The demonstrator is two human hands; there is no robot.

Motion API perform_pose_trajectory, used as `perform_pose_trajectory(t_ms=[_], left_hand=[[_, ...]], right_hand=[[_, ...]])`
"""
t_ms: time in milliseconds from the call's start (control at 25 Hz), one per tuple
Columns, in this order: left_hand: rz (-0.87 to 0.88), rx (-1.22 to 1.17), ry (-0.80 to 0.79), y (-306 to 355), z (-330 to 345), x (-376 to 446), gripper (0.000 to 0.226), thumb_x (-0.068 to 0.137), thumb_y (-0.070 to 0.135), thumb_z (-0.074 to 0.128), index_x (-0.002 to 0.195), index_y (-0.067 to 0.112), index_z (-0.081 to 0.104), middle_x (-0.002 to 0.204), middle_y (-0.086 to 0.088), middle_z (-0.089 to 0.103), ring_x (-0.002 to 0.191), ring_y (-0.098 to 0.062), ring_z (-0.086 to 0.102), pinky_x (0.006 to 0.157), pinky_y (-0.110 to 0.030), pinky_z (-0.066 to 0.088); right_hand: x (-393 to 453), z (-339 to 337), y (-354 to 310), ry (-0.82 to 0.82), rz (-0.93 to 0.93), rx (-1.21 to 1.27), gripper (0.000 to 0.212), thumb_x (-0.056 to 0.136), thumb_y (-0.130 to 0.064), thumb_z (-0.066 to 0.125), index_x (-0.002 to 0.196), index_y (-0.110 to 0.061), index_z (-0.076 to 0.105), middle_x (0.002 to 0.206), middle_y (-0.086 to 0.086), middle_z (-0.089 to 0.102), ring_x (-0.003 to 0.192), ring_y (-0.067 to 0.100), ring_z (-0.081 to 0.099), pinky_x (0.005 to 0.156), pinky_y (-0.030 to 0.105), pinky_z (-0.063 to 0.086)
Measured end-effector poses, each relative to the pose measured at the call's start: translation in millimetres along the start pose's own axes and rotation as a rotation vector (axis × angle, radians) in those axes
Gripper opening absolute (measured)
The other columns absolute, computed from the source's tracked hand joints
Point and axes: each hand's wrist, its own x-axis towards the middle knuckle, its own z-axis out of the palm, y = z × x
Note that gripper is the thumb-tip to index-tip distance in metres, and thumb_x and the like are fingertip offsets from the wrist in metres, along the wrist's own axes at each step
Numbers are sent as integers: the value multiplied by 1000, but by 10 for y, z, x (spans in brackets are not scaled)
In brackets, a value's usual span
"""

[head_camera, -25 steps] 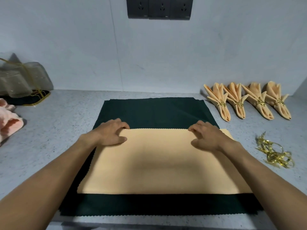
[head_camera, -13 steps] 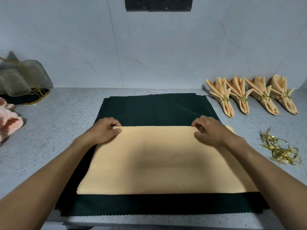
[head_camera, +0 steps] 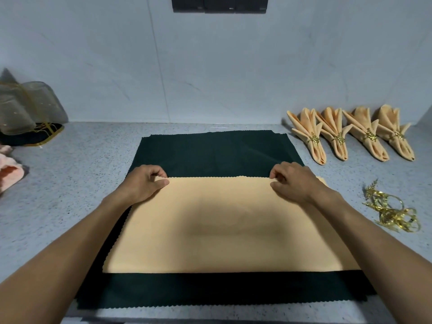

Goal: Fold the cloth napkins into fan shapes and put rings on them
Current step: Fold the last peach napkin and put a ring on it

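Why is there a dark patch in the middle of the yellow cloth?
Head view: it looks like a soft shadow on the peach napkin, between the left hand and right hand, likely cast by the person leaning over; the counter edges curve from the wide lens.

Bare counter (head_camera: 88, 164) lies left of the dark cloth (head_camera: 210, 150); folded napkins (head_camera: 350, 134) and rings (head_camera: 392, 211) crowd the right.

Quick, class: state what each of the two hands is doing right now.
Left hand: pinches the napkin's far edge.
Right hand: pinches the same edge.
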Motion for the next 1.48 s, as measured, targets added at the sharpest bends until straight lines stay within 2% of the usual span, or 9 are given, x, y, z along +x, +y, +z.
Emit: perform_pose_trajectory(t_ms=[160, 400, 640, 880, 1080, 1200, 1280, 1400, 1480], left_hand=[[24, 17, 51, 15, 34, -23, 11, 88, 28, 72, 79, 29, 65, 95, 5, 60, 90, -14, 57, 84, -32, 45], [144, -9, 157, 23, 92, -91, 6, 87, 19, 73, 83, 22, 73, 93, 8, 62, 90, -9, 58, 79, -18, 41], [116, -14, 207, -12, 139, -59, 6, 87, 25, 73, 83, 29, 73, 92, 11, 62, 90, -8, 58, 79, -25, 42], [47, -1, 210, 34, 132, -28, 7, 89, 27, 71, 82, 30, 70, 91, 8, 61, 89, -16, 58, 77, -28, 41], [76, 684, 188, 583, 215, -315, 29, 93, 30, 37, 94, 24, 65, 107, 2, 60, 98, -24, 51, 88, -41, 39], [213, 489, -2, 1018, 470, -1008, 61, 89, 48, 14, 114, 26, 64, 131, 4, 59, 120, -20, 54, 107, -40, 34], [198, 405, -135, 1162, 628, -1419, 80, 84, 59, -3, 141, 30, 45, 157, 9, 31, 145, -14, 28, 121, -40, 14], [163, 415, -146, 1054, 838, -1621, 81, 85, 64, -15, 155, 34, 15, 164, 11, 1, 151, -13, 3, 122, -36, 1], [183, 466, -114, 973, 903, -1648, 70, 97, 57, -9, 155, 31, 21, 163, 6, 11, 150, -18, 15, 122, -38, 9]], right_hand=[[-18, 22, -26, 110, 37, -11, 8, 91, -30, 53, 99, -29, 54, 101, -7, 52, 95, 18, 45, 84, 37, 34], [20, 162, -511, 316, -97, -80, 15, 90, -24, 53, 101, -20, 62, 106, -4, 61, 93, 21, 50, 83, 39, 35], [10, 340, -846, 311, -158, -106, 18, 91, -23, 46, 97, -18, 63, 106, -2, 62, 88, 21, 51, 74, 34, 30], [12, 457, -850, 274, -97, -78, 13, 90, -22, 49, 94, -19, 61, 103, -4, 63, 87, 21, 52, 72, 33, 29], [-42, 621, -794, 382, -53, 36, 7, 91, -20, 51, 89, -21, 57, 95, -8, 61, 82, 19, 50, 72, 35, 38], [-22, 627, -784, 363, -51, 47, 8, 92, -21, 49, 91, -21, 57, 100, -8, 61, 86, 19, 50, 75, 36, 38], [-5, 596, -782, 323, -44, 42, 9, 94, -23, 48, 95, -21, 58, 104, -8, 61, 91, 19, 51, 79, 37, 38], [-89, 481, -874, 207, 19, -6, 20, 98, -25, 41, 104, -19, 59, 114, -3, 61, 103, 23, 53, 86, 39, 38], [-311, 421, -1130, 206, 35, -26, 37, 95, -27, 29, 106, -13, 61, 116, 5, 61, 111, 31, 54, 93, 43, 39]])
